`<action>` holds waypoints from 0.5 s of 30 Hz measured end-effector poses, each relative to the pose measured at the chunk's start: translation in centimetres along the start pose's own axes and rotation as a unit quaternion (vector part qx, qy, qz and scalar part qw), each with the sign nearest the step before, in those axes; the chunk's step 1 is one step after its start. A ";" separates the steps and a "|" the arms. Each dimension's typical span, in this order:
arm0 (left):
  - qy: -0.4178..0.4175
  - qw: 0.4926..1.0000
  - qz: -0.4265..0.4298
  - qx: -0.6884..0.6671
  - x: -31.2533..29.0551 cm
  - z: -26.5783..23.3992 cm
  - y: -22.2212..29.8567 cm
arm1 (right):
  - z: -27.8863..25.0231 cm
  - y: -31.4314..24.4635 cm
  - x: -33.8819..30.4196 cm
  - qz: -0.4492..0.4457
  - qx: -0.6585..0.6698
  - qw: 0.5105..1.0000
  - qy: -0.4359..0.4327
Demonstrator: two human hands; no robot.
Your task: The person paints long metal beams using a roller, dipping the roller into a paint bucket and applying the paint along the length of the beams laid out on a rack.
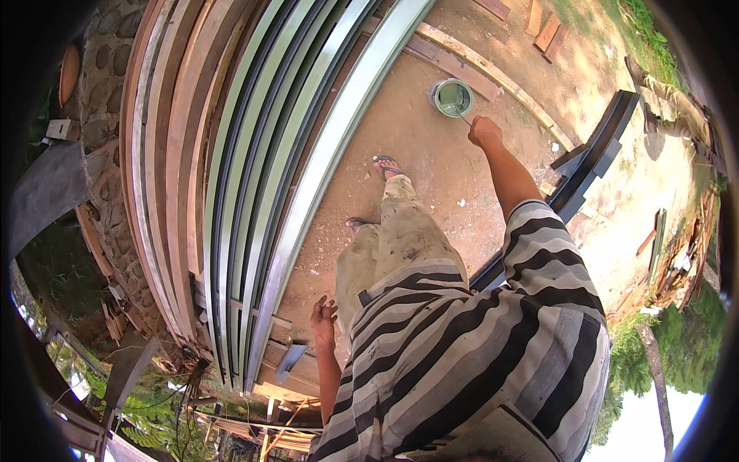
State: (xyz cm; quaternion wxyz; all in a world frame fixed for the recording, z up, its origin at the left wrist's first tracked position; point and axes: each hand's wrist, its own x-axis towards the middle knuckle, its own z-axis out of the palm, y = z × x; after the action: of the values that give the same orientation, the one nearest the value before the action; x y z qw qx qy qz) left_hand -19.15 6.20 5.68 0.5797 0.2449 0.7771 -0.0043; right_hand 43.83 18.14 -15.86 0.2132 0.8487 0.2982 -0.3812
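Note:
My right hand is stretched forward and closed around a thin handle that reaches the rim of a round paint can. Whether this is a brush or the can's own handle, I cannot tell. Grey-green paint shows inside the can. My left hand hangs low at my side with its fingers loosely apart and nothing in it. Nearest to it is a long beam with a shiny pale green face. Several more beams with green faces and dark sides lie alongside it.
Bare brown timbers lie left of the green beams, beside a stone wall. Dark beams lie on the dirt at my right. Farther off are short boards and a long curved-looking plank. Scrap wood is heaped far right.

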 end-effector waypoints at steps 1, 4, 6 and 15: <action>0.003 1.000 -0.003 -0.005 -0.1 -0.2 -0.7 | 0.1 1.2 0.3 -0.014 -0.007 1.000 0.011; 0.009 1.000 -0.004 -0.018 0.3 -0.4 -2.6 | -0.9 3.7 1.6 -0.055 0.015 0.998 0.015; 0.006 1.000 -0.006 -0.015 -0.4 -1.0 -4.0 | -1.7 4.5 1.1 -0.070 0.082 0.994 -0.035; 0.008 1.000 0.000 -0.002 -0.7 -1.4 -3.9 | 3.9 5.5 4.3 0.176 0.660 0.709 -0.175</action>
State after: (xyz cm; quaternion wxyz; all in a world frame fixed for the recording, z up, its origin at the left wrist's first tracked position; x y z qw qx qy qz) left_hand -21.75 2.94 5.65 0.5740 0.2433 0.7819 -0.0008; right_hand 47.81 13.29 -20.83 -0.2902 0.7281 -0.2272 -0.5779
